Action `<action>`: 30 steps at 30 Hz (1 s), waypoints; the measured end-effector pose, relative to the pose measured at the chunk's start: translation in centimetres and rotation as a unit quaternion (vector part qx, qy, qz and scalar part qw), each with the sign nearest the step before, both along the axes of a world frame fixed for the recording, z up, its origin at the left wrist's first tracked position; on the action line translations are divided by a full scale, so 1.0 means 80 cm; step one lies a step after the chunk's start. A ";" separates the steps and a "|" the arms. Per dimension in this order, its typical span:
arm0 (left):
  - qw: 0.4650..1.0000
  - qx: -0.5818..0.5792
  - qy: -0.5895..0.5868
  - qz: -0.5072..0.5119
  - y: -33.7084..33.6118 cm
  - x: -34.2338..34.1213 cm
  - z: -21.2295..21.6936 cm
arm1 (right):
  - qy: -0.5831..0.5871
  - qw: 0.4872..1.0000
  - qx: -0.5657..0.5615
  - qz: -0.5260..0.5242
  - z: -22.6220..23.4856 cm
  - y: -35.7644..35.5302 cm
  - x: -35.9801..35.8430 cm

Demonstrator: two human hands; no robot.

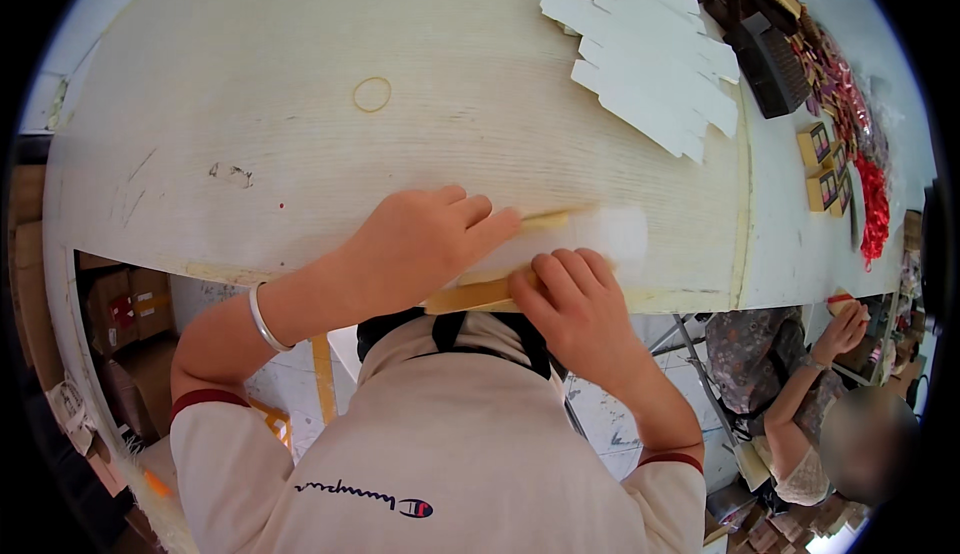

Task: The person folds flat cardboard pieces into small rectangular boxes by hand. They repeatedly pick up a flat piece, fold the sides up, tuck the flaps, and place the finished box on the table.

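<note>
1. Fingers [470,216] of the left hand [415,244] are stretching out nearly flat, and I am seeing them pressing down on a flat white card piece [590,239] at the near edge of the worktop [300,134]; they are not curling around anything.
2. Fingers of the right hand [570,309] are bending over the near edge of the same card piece, pinching its yellowish folded strip [470,296] against the worktop edge, so that hand is closing on the card.
3. I am seeing the card piece lying at the front rim of the pale wood-grain worktop, between the two hands, with its far end blurred, so I cannot tell its full outline.
4. A silver bangle [265,322] is sitting on the left wrist.
5. A thin rubber band [372,95] is lying alone on the worktop, well apart from the hands.
6. A fanned stack of white card blanks [650,54] is lying at the far right of the worktop, with dark brown boxes [770,59] just beyond it.
7. Small gold-coloured boxes [820,164] and a heap of red ribbon [875,204] are lying on the adjoining surface to the right.
8. Another person's hand [845,329] is holding a small item at the lower right, apart from my view's own hands.
9. Cardboard boxes [130,304] are standing under the worktop at the left.
</note>
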State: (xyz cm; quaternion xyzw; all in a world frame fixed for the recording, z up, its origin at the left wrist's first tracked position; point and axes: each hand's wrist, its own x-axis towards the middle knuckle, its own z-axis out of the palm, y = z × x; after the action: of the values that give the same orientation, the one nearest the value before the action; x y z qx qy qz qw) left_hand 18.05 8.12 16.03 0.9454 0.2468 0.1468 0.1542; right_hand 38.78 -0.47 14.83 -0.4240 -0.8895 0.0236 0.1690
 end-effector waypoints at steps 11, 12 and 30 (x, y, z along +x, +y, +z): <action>0.976 -0.210 -0.037 -0.044 -0.014 -0.018 0.025 | 0.035 0.997 0.011 0.062 0.003 0.064 0.021; 0.976 -0.199 -0.042 -0.081 -0.012 -0.024 0.029 | 0.037 0.997 0.008 0.070 0.004 0.066 0.024; 0.976 -0.156 -0.128 -0.075 -0.010 0.009 0.004 | 0.213 0.941 -0.225 0.137 0.032 0.061 0.032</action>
State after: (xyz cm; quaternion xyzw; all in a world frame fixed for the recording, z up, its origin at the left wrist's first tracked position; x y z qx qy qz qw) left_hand 18.80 7.33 16.37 0.8987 0.1730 0.2145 0.3411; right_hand 41.31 4.40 17.41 -0.3101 -0.8538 0.3356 0.2494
